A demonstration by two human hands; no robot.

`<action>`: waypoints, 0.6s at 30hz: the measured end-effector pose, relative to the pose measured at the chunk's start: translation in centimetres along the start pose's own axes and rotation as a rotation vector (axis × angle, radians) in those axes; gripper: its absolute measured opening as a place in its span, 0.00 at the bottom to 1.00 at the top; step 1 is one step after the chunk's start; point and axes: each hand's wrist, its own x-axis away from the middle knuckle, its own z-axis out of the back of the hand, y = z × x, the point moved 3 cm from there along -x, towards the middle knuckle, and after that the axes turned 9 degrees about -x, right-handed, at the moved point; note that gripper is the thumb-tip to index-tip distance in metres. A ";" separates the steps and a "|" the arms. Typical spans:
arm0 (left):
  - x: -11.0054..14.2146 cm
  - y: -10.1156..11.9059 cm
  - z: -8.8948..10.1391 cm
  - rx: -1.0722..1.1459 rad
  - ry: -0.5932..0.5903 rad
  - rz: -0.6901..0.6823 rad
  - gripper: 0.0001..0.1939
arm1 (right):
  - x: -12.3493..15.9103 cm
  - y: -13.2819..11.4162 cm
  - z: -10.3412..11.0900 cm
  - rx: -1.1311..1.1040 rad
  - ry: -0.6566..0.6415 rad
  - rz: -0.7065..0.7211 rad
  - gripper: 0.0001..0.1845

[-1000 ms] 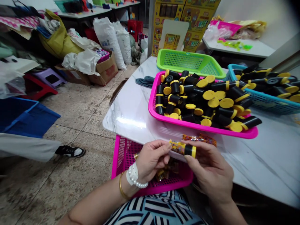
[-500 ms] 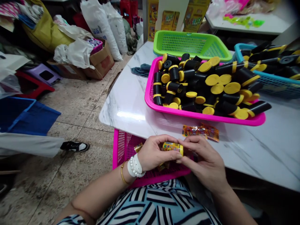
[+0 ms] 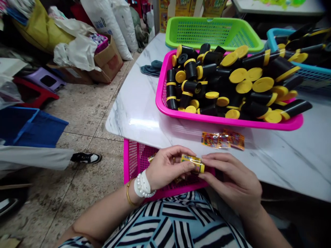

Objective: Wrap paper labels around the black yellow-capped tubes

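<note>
A small canister (image 3: 192, 163) with a yellow cap and a glossy printed yellow sleeve is between my hands, above a pink basket. My left hand (image 3: 169, 167) is closed around its sleeved body, thumb across the front. At the capped end, the thumb and fingertips of my right hand (image 3: 234, 179) sit on either side of the rim. Orange printed film sleeves (image 3: 222, 139) lie flat on the table just beyond. Below my hands, the lower pink basket (image 3: 128, 162) holds several shiny wrapped pieces, mostly hidden by my left hand.
A pink basket (image 3: 161, 103) heaped with black, yellow-capped canisters stands on the marbled table (image 3: 129, 113). Behind are a green basket (image 3: 170, 32) and a blue basket (image 3: 274, 36) of canisters. A grey cloth (image 3: 152, 68) lies left. A person's shoe (image 3: 86, 157) is on the floor.
The printed sleeve now covers the canister's black body, which showed a second ago. My left hand has closed around it; the right has shifted to the cap end. The view has tilted downward.
</note>
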 end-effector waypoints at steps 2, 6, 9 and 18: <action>0.4 0.3 -0.1 -0.156 0.079 -0.162 0.14 | 0.4 -0.2 -0.2 -0.009 0.024 -0.012 0.24; 0.9 0.6 -0.4 -0.488 0.178 -0.418 0.12 | 1.4 -0.2 -0.7 -0.040 0.114 -0.118 0.25; 0.7 -0.1 -0.1 -0.386 0.117 -0.260 0.16 | 1.6 0.0 -0.9 -0.059 0.086 -0.144 0.23; 1.2 0.1 -0.2 -0.297 0.053 -0.249 0.15 | 2.1 0.4 -1.3 -0.113 0.092 -0.124 0.24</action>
